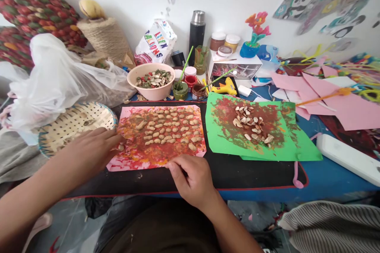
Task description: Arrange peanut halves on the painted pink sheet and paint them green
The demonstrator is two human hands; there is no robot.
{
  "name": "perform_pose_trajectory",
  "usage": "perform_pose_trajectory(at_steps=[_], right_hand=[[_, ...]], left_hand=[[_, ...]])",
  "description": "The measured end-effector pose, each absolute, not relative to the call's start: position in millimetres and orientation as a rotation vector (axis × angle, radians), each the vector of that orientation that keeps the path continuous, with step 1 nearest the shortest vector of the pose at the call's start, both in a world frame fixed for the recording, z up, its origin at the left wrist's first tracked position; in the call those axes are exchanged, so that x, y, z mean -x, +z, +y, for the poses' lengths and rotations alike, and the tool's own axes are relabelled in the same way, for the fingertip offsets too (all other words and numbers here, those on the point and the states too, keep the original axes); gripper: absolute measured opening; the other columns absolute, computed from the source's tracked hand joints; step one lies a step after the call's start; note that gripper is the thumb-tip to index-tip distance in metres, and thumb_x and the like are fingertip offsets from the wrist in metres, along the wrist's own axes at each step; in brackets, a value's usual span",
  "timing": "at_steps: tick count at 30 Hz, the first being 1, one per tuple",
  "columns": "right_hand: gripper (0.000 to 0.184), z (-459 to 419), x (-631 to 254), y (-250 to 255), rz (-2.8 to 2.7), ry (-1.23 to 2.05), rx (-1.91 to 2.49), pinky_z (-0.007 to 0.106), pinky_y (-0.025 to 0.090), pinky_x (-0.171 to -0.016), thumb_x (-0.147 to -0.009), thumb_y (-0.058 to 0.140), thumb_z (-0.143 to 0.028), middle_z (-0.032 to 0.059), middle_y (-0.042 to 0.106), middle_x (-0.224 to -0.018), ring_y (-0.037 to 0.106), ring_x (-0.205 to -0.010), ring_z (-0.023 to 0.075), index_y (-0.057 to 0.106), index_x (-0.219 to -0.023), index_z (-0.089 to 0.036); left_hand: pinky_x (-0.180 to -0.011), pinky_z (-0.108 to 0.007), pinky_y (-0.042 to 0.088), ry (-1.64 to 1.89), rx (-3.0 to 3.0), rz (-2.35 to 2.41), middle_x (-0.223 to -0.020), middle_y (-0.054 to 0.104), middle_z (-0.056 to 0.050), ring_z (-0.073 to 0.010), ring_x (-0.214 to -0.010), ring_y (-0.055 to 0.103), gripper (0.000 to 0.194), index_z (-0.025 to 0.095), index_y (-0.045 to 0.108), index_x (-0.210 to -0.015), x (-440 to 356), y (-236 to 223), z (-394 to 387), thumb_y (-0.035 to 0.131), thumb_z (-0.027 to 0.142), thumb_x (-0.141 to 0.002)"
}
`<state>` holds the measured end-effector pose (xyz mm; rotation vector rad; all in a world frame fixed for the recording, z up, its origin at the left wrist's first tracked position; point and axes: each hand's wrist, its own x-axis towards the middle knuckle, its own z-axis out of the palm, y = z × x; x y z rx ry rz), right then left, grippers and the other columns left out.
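Rows of unshelled peanuts (169, 123) lie on a pink sheet of paper (118, 164) smeared with red, orange and brown paint. At the sheet's left edge, my left hand (96, 142) is palm down with its fingers closed on a peanut (120, 147); the thumb is hidden. My right hand (191, 176) is curled at the sheet's front edge, thumb and forefinger together by the paper; what they hold, if anything, is hidden. Partly under my left forearm is a woven basket (107, 115) with a few bits inside.
Right of the sheet, green paper (221, 142) with brown paint bears cracked shells (247, 118). Behind are a pink bowl (132, 83) of seeds and shells, paint jars (180, 91), a yellow glue gun (227, 87) and a black flask (196, 35). A plastic bag (50, 75) stands left.
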<state>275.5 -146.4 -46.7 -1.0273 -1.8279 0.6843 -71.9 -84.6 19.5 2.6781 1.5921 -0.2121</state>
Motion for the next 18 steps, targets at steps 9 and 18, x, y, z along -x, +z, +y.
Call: perform_pose_trajectory(at_steps=[9, 18], right_hand=[[0.051, -146, -272, -44, -1.820, 0.640, 1.033, 0.031, 0.052, -0.068, -0.132, 0.055, -0.040, 0.0048, 0.085, -0.079, 0.081, -0.068, 0.0191, 0.078, -0.090, -0.024], [0.051, -145, -271, -41, -1.806, 0.601, 1.008, 0.029, 0.048, -0.065, -0.131, 0.056, -0.037, 0.0017, 0.080, -0.073, 0.075, -0.062, 0.0161, 0.075, -0.086, -0.023]], left_hand=[[-0.097, -0.050, 0.059, -0.287, -2.577, 1.591, -0.101, 0.089, -0.013, -0.0354, -0.097, 0.079, 0.038, 0.027, 0.078, -0.102, 65, 20, -76, 0.046, 0.038, -0.118], [-0.108, -0.058, 0.063, -0.169, -2.559, 1.580, -0.117, 0.091, -0.015, -0.0398, -0.110, 0.083, 0.045, 0.027, 0.083, -0.113, 71, 12, -80, 0.046, 0.053, -0.116]])
